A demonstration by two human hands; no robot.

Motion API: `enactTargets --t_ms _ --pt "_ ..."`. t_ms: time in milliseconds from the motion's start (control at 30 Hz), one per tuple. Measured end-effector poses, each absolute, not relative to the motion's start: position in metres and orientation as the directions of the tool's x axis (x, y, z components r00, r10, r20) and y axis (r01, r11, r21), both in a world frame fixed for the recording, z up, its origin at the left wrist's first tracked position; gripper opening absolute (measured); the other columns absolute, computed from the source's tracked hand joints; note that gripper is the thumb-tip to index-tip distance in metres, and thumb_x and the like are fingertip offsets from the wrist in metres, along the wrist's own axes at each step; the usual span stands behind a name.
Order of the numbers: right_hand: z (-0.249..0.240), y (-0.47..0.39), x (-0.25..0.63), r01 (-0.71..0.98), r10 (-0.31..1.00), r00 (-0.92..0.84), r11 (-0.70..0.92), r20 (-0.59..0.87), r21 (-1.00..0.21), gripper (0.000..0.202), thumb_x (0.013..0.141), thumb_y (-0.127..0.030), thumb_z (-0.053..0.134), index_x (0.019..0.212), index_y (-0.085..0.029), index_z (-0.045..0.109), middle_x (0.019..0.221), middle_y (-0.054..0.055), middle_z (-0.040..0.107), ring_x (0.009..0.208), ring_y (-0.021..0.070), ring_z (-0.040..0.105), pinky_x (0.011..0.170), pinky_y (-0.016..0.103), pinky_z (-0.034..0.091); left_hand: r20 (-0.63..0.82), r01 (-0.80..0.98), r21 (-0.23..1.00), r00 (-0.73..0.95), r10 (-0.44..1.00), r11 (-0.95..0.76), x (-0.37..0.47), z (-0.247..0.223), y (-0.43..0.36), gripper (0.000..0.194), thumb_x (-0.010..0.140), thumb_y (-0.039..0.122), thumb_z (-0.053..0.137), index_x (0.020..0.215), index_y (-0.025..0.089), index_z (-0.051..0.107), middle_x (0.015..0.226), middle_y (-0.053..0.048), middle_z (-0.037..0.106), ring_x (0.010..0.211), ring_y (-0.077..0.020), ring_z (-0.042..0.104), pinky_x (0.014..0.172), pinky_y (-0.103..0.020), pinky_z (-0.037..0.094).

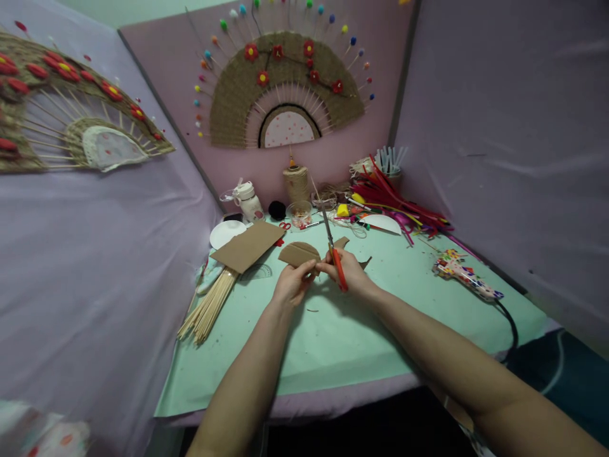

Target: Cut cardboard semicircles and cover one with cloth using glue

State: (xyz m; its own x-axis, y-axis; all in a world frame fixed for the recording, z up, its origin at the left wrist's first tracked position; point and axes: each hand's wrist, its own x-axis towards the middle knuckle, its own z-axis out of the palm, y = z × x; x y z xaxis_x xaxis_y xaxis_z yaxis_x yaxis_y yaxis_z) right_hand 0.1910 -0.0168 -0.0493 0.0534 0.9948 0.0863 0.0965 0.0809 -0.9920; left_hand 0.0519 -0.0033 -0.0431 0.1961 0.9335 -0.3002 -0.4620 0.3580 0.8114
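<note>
My left hand (295,282) pinches the lower right edge of a half-round piece of brown cardboard (299,253). Orange-handled scissors (339,270) are in my right hand (351,274), their blades pointing up and away. The fingertips of both hands meet at the corner of the cardboard. Curved cardboard offcuts (341,242) lie just beyond and beside my right hand. A thin scrap (313,310) rests on the green table cover below the hands.
Left are a cardboard sheet (250,246), wooden sticks (212,308) and a white disc (227,234). Behind stand a bottle (249,202) and twine spool (295,184). Red pipe cleaners (390,197) lie back right; a patterned glue gun (469,278) with its cord lies right.
</note>
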Motion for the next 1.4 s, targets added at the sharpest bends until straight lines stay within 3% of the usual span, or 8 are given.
enactTargets --t_ms 167,267,433,600,1033,1400 --pt "-0.04 -0.022 0.196 0.087 1.0 0.017 0.01 0.011 -0.996 0.041 0.074 -0.061 0.06 0.073 -0.022 0.045 0.047 -0.007 0.044 0.041 0.0108 0.038 0.04 0.024 0.031 -0.357 -0.606 0.715 0.11 0.927 0.348 0.05 -0.036 0.001 0.021 0.068 0.007 0.074 0.084 0.015 0.064 0.07 0.0 0.067 0.061 -0.0092 0.063 0.058 -0.018 0.05" --pt "-0.039 -0.022 0.199 0.196 0.999 -0.039 0.026 0.019 -0.98 0.043 0.081 -0.063 0.051 0.072 -0.021 0.047 0.049 -0.006 0.043 0.045 0.0113 0.039 0.044 0.024 0.032 -0.379 -0.676 0.668 0.051 0.924 0.311 0.047 -0.033 0.005 0.018 0.072 0.004 0.071 0.083 0.016 0.063 0.068 0.001 0.067 0.059 -0.0083 0.063 0.058 -0.017 0.05" --pt "-0.045 -0.027 0.194 0.518 0.991 -0.117 0.116 0.064 -0.848 0.041 0.079 -0.061 0.056 0.076 -0.022 0.044 0.068 -0.003 0.053 0.062 0.0142 0.047 0.056 0.025 0.035 -0.331 -0.72 0.648 0.025 0.943 0.247 0.042 -0.031 0.007 0.014 0.074 0.003 0.067 0.08 0.015 0.063 0.067 0.001 0.068 0.06 -0.0081 0.064 0.058 -0.016 0.05" --pt "-0.047 -0.034 0.186 0.688 0.989 -0.139 0.126 0.04 -0.715 0.044 0.074 -0.058 0.064 0.094 -0.021 0.046 0.082 0.001 0.059 0.069 0.0171 0.052 0.057 0.026 0.033 -0.197 -0.781 0.61 0.016 0.98 0.135 0.04 -0.029 0.006 0.013 0.072 0.001 0.067 0.078 0.013 0.064 0.066 0.002 0.067 0.059 -0.0059 0.062 0.06 -0.016 0.05" --pt "-0.038 -0.038 0.184 0.83 0.996 -0.047 0.084 0.081 -0.552 0.05 0.077 -0.062 0.061 0.101 -0.02 0.049 0.101 0.011 0.065 0.09 0.0265 0.062 0.063 0.03 0.036 -0.174 -0.776 0.621 0.003 0.985 0.112 0.044 -0.03 0.002 0.014 0.071 0.002 0.067 0.076 0.014 0.065 0.071 0.002 0.069 0.063 -0.0057 0.062 0.068 -0.018 0.05" --pt "-0.035 -0.04 0.186 0.912 0.996 -0.006 0.043 0.094 -0.407 0.051 0.085 -0.07 0.043 0.091 -0.021 0.056 0.08 0.011 0.069 0.079 0.0294 0.067 0.058 0.03 0.032 -0.231 -0.778 0.612 -0.007 0.973 0.14 0.047 -0.027 0.001 0.017 0.074 0.0 0.066 0.083 0.014 0.066 0.075 0.002 0.07 0.067 -0.0069 0.065 0.069 -0.018 0.052"
